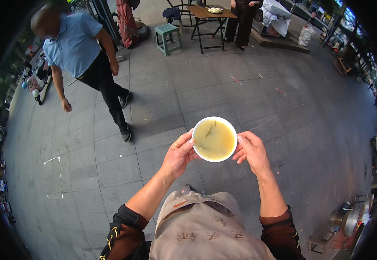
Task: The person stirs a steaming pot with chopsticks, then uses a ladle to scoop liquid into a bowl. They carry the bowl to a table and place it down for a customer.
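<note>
A round white bowl (215, 160) is held level in front of my body, almost full of cloudy yellow soup (219, 139). Dark strands float near the soup's far side. My left hand (179, 152) grips the bowl's left side, thumb close to the rim. On the opposite side, my right hand (252, 150) supports the bowl with thumb and fingers. The undersides of the bowl and some fingertips are hidden. Below the bowl, a beige apron (204, 227) bearing writing covers my front.
A person in a blue shirt (73, 42) walks at the left. Ahead are a green plastic stool (168, 29) and a wooden folding table (201, 12) with a plate of pale round food (215, 10). Another person (240, 24) stands beside it. Grey paving (162, 107) stretches around me.
</note>
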`<state>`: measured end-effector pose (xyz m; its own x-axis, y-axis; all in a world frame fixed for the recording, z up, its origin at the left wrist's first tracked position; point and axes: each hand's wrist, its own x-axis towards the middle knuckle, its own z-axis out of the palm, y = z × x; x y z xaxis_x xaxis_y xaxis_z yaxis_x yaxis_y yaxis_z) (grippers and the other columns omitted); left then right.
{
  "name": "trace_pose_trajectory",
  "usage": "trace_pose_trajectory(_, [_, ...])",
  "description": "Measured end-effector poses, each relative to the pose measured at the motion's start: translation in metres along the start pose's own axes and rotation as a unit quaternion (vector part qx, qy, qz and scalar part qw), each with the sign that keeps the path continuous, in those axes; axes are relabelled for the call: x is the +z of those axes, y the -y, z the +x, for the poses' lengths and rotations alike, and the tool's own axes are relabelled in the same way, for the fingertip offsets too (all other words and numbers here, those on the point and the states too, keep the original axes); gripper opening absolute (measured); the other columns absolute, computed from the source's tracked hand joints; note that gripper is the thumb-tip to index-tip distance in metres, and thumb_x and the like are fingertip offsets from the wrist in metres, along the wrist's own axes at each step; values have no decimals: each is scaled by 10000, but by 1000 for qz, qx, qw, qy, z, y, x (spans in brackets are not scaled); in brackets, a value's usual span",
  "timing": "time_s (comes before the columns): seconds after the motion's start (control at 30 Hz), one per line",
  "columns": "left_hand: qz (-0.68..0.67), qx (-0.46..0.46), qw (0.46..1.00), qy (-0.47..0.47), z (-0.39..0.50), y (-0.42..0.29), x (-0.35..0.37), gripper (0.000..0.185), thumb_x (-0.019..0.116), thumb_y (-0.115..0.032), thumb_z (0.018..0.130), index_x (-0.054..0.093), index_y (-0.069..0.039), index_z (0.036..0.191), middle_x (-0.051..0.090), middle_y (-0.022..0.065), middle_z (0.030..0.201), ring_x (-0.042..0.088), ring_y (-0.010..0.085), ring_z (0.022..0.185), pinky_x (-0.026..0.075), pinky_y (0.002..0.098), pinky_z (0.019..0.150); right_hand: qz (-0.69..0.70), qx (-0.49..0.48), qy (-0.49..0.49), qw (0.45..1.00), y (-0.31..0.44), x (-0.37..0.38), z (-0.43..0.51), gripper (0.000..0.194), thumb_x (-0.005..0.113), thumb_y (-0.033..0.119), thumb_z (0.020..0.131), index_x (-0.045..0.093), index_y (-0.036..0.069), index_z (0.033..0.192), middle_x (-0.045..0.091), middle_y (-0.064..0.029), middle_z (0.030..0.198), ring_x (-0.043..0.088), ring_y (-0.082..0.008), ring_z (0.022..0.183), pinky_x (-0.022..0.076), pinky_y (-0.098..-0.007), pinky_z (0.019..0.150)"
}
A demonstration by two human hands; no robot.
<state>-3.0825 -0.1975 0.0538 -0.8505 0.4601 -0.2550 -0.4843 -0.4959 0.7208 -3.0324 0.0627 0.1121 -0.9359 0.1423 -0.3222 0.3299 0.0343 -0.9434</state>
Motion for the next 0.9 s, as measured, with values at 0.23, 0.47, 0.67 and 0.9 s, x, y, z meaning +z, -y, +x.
trace_pose_trajectory(0.23, [1,7,1000,13,176,-94,-30,447,606,-230,1086,549,-111,1513,694,82,1305,704,209,1141,622,420,944,20,-27,7,999,63,10,188,326,551,318,1094,643,11,1157,698,-95,839,687,-145,610,525,-245,488])
trace_pose_trajectory(0.47, [5,17,1000,-19,345,-183,-53,449,596,-243,1093,540,-93,1513,692,85,1300,707,203,1129,621,405,945,5,-36,29,999,131,17,380,307,541,300,1100,649,15,1138,693,-89,837,686,-139,610,526,-242,490])
trace_pose_trajectory(0.67, [3,15,1000,-14,483,-253,-65,463,601,-253,1092,532,-80,1516,690,83,1301,707,190,1113,615,384,940,12,-22,34,999,192,17,527,321,550,315,1097,646,11,1135,694,-89,853,688,-143,614,517,-243,491])
trace_pose_trajectory(0.9, [4,9,1000,14,663,-313,-105,457,608,-245,1089,539,-97,1516,686,80,1312,703,188,1120,615,392,945,23,-30,13,999,226,16,701,330,552,331,1096,642,16,1132,694,-85,860,689,-141,615,504,-243,492])
